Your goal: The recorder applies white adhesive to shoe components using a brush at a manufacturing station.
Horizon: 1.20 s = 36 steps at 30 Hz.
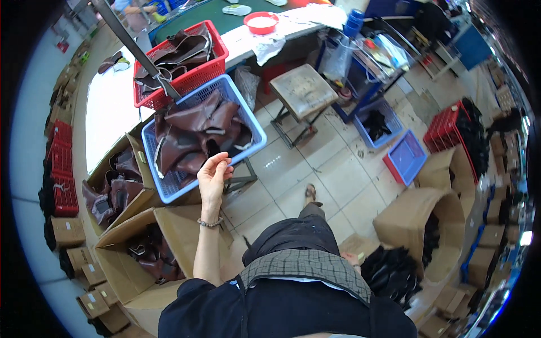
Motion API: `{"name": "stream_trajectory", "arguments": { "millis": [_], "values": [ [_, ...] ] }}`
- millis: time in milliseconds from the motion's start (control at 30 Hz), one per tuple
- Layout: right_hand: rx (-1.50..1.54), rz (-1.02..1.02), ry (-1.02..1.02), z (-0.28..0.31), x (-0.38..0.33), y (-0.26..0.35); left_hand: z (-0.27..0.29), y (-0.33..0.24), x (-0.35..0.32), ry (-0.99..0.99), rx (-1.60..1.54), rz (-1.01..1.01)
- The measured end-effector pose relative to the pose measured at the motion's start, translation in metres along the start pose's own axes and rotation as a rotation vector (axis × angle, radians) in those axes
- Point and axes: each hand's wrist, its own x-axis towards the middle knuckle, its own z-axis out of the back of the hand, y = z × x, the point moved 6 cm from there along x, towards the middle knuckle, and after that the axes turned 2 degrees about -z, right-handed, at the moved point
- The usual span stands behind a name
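Note:
My left hand (214, 176), with a beaded bracelet on its wrist, is raised at the near edge of a light-blue plastic basket (255, 121). Its fingers are curled together; what they hold, if anything, I cannot make out. Brown leather shoe uppers (194, 121) lie heaped in that basket, and a dark patch shows among them just beyond my fingertips. Only a bit of my right hand (353, 260) shows beside my apron, low on the right. It is close to a pile of black shoe pieces (391, 276), and its fingers are hidden.
A red basket (217, 42) of brown uppers stands behind the blue one. Cardboard boxes (121, 270) with more uppers are at left. A stool (304, 93) stands ahead on the tiled floor. At right are a blue-and-red bin (407, 158) and a large open carton (394, 217).

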Motion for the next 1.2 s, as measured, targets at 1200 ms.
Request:
{"name": "stream_trajectory", "arguments": {
  "millis": [1200],
  "values": [
    [-0.185,0.637,0.342,-0.184,0.401,1.034,0.095,-0.142,0.515,-0.298,1.609,-0.348]
  ]
}}
